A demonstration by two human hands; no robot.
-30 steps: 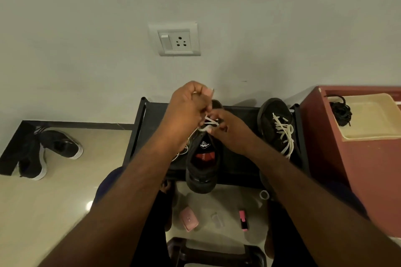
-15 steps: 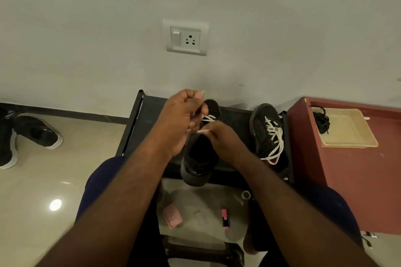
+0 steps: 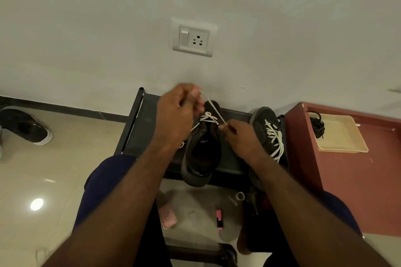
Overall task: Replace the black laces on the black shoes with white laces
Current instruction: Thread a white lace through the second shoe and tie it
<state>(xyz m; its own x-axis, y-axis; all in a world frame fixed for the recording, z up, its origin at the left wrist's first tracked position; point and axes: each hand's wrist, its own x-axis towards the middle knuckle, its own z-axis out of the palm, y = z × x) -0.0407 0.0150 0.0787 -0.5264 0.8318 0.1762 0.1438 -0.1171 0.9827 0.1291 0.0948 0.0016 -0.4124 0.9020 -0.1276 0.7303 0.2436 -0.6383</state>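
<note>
A black shoe (image 3: 201, 156) lies on a low black rack (image 3: 143, 128), heel toward me, with a white lace (image 3: 208, 117) crossed through its front eyelets. My left hand (image 3: 176, 115) pinches one lace end above the toe. My right hand (image 3: 240, 138) pinches the other end beside the shoe's right edge, and the strand runs taut between both hands. A second black shoe (image 3: 268, 130) with white laces stands on the rack to the right. Removed black laces (image 3: 317, 124) sit bundled in a beige tray (image 3: 342, 134).
The tray rests on a red-brown cabinet (image 3: 355, 180) at the right. Other black shoes (image 3: 26, 128) lie on the tiled floor at far left. A pink case (image 3: 167, 218) and a pink-black item (image 3: 219, 219) lie on the floor between my knees. A wall socket (image 3: 193, 38) is above.
My hands have drawn apart: the left rose toward the wall, the right moved right, pulling the white lace taut across the shoe. The camera view shifted left.
</note>
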